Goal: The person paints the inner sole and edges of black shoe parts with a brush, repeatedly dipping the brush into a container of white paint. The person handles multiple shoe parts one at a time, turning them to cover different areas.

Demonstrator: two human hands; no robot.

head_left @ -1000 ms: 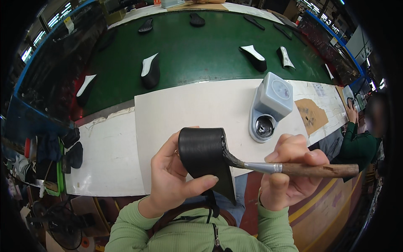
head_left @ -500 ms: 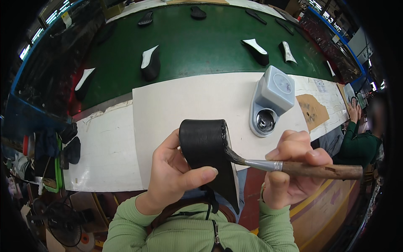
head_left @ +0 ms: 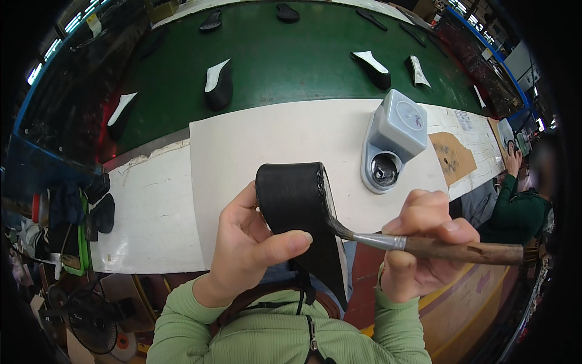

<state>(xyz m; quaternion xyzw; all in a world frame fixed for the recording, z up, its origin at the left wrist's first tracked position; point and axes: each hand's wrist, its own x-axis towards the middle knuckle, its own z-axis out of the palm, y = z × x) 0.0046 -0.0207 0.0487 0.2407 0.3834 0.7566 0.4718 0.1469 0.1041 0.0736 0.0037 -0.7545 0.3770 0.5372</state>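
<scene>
My left hand (head_left: 251, 249) grips a black wedge shoe sole (head_left: 290, 197), thumb across its near face and fingers behind it. The thick rounded heel end points up and away; the thin end tapers down toward my lap. A pale inner face shows along its right edge. Between the thumb and fingers of my right hand (head_left: 427, 242) is a paintbrush (head_left: 464, 249) with a wooden handle and metal ferrule. Its dark wet bristles touch the sole's right edge. On the white board beyond stands a grey-blue plastic dispenser (head_left: 397, 124) with a small cup of dark liquid (head_left: 384, 170).
A white board (head_left: 273, 133) covers the bench in front of me. Past it, a green conveyor belt (head_left: 285, 67) carries several soles, some with white tops. A torn brown paper (head_left: 451, 159) lies right of the dispenser. A co-worker (head_left: 518, 206) sits at far right; a fan (head_left: 91, 324) stands lower left.
The sole has risen slightly in view. Along its right edge, the brush tip now meets a spot nearer the thin end. Both hands keep their grips.
</scene>
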